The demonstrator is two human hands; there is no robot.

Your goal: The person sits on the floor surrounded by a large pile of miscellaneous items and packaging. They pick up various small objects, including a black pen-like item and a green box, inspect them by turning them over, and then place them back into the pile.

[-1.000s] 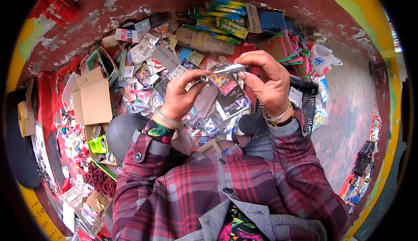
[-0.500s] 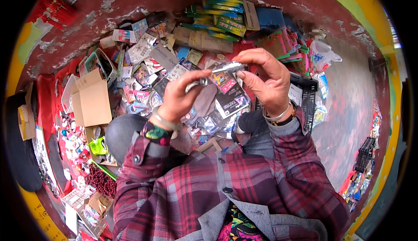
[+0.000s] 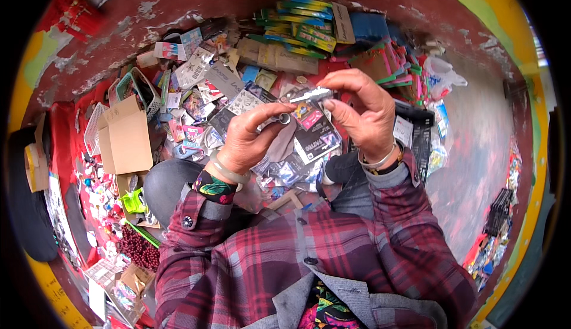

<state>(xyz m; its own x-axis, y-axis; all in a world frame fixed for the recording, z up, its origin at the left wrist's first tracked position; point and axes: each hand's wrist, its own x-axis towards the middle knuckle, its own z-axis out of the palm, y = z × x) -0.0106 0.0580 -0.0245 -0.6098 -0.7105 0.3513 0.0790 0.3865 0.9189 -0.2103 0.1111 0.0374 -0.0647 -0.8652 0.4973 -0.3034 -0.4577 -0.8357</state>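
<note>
My left hand (image 3: 250, 136) is closed, with a small silvery ring-shaped piece (image 3: 285, 118) pinched at its fingertips. Between the thumb and forefinger of my right hand (image 3: 363, 112) is a slim silvery object (image 3: 314, 94) with a pale pointed end; its exact kind is unclear. The two pieces are held a short way apart, above a heap of packaged goods. Right below them lie a black printed package (image 3: 319, 142) and a colourful card (image 3: 308, 117). The fingers partly hide both held pieces.
An open cardboard box (image 3: 128, 142) stands at left, near a white basket (image 3: 146, 91). Yellow-green boxes (image 3: 315, 36) are stacked at the far side. A black crate (image 3: 421, 133) sits beyond my right wrist. Dark red beads (image 3: 138, 247) lie at lower left.
My left hand has drawn slightly down, away from the right hand's piece, and its ring-shaped end now shows more plainly. My right hand has barely moved.
</note>
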